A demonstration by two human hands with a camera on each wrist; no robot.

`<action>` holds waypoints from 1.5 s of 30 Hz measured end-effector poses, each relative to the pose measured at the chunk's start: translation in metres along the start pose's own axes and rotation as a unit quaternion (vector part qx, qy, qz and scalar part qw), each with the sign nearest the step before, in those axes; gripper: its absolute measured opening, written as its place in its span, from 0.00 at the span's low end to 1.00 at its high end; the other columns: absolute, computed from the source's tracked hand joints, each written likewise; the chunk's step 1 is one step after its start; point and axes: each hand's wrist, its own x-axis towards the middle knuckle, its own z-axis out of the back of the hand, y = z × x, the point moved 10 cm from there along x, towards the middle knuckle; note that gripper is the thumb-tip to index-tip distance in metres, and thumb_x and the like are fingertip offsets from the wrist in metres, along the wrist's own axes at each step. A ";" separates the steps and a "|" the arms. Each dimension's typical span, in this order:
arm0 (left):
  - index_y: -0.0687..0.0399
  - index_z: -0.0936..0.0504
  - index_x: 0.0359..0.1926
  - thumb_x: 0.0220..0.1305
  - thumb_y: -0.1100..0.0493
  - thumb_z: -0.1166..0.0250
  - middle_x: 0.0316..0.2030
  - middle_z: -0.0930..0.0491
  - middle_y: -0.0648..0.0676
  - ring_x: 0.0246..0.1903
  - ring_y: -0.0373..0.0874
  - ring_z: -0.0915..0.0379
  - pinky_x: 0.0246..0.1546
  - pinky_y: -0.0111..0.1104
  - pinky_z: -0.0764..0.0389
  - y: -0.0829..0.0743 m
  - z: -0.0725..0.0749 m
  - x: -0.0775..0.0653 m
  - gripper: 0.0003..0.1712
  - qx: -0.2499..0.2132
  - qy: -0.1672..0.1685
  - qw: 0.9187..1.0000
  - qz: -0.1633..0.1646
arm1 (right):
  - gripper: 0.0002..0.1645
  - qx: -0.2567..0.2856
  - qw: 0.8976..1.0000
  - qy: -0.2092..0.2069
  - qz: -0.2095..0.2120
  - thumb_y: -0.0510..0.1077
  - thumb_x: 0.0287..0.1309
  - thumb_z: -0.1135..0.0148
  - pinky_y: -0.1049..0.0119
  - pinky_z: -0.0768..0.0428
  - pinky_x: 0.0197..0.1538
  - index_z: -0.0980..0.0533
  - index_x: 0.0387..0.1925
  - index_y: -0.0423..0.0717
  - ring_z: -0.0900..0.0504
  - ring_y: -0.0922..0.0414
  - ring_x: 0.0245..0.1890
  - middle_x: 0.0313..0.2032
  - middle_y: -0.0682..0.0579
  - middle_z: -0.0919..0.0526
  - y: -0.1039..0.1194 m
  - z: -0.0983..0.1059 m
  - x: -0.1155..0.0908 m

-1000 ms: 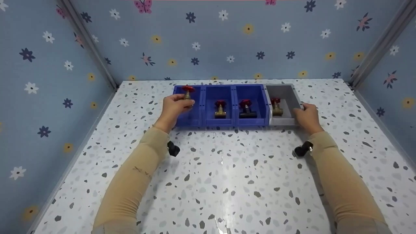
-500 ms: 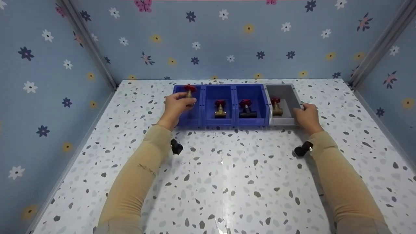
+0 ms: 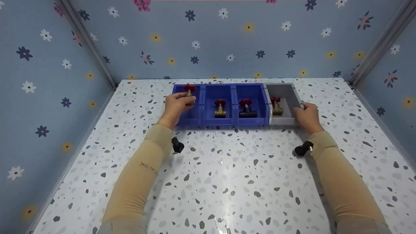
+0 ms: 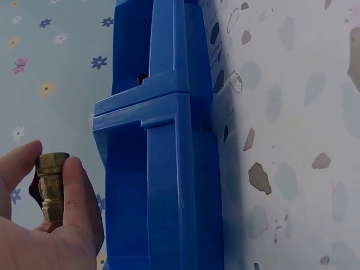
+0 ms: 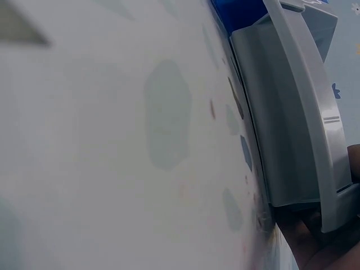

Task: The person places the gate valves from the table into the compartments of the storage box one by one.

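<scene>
My left hand [image 3: 175, 105] pinches a brass valve [image 4: 52, 188] with a red handwheel [image 3: 189, 87], holding it upright over the leftmost blue bin [image 3: 187, 122]. In the left wrist view the brass body sits between thumb and fingers, the wheel partly hidden behind. At the right end of the row, my right hand [image 3: 307, 117] grips the side wall of the grey bin [image 3: 282, 122], thumb over its rim. Inside that bin rests another brass valve [image 3: 277, 110] with a red wheel.
Two more blue bins stand between: one holds a brass valve [image 3: 220, 113] with a red wheel, the other a black-bodied valve [image 3: 248, 113]. The joined bins sit on a speckled white table [image 3: 224, 175], near a flowered back wall [image 3: 227, 39].
My left hand has shifted slightly right with the valve over the leftmost bin, and is nearly still over the last half second. My right hand stays on the grey bin.
</scene>
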 end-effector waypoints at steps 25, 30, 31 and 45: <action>0.72 0.20 0.67 0.79 0.62 0.34 0.51 0.17 0.59 0.47 0.43 0.17 0.62 0.37 0.12 0.010 0.001 0.010 0.22 -0.049 -0.017 0.999 0.007 | 0.33 0.016 1.000 0.015 -0.012 0.42 0.72 0.50 0.49 0.21 0.70 0.26 0.74 0.34 0.20 0.44 0.65 0.69 0.34 0.20 -0.002 -0.002 0.001; 0.71 0.18 0.65 0.80 0.62 0.35 0.47 0.16 0.56 0.45 0.42 0.17 0.60 0.36 0.11 0.011 0.000 0.011 0.21 -0.034 -0.022 0.999 0.010 | 0.33 0.013 1.000 0.016 -0.007 0.41 0.73 0.50 0.48 0.21 0.72 0.28 0.75 0.34 0.20 0.42 0.66 0.70 0.33 0.20 -0.001 -0.002 0.000; 0.71 0.18 0.65 0.80 0.61 0.35 0.46 0.16 0.55 0.45 0.41 0.17 0.60 0.35 0.11 0.012 0.000 0.011 0.21 -0.029 -0.022 0.999 0.012 | 0.33 0.013 1.000 0.016 -0.007 0.41 0.73 0.50 0.47 0.21 0.72 0.28 0.75 0.34 0.20 0.42 0.67 0.70 0.33 0.20 0.000 -0.002 0.000; 0.71 0.21 0.69 0.80 0.62 0.36 0.67 0.19 0.64 0.55 0.47 0.16 0.59 0.33 0.11 0.017 -0.001 0.014 0.24 -0.003 -0.024 0.999 0.032 | 0.31 0.010 1.000 0.010 0.004 0.41 0.75 0.50 0.45 0.21 0.72 0.27 0.74 0.31 0.20 0.39 0.68 0.69 0.31 0.21 0.002 -0.001 -0.001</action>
